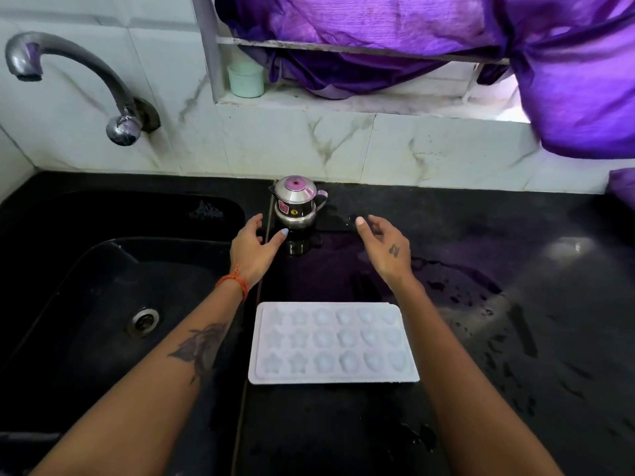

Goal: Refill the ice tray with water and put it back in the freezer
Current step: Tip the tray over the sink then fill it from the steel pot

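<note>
A white ice tray [331,343] with star, round and heart moulds lies flat on the black counter [481,338], close to me. Beyond it stands a small steel pot [297,202] with a lid and a spout. My left hand [252,249] hovers just left of the pot with relaxed fingers, holding nothing. To the pot's right my right hand [385,247] is also spread and empty. Neither hand touches the pot or the tray.
A black sink [103,304] with a drain lies to the left, under a curved steel tap [72,77] on the tiled wall. Water drops wet the counter at right. A pale cup [245,79] sits on the window ledge beneath a purple curtain [446,46].
</note>
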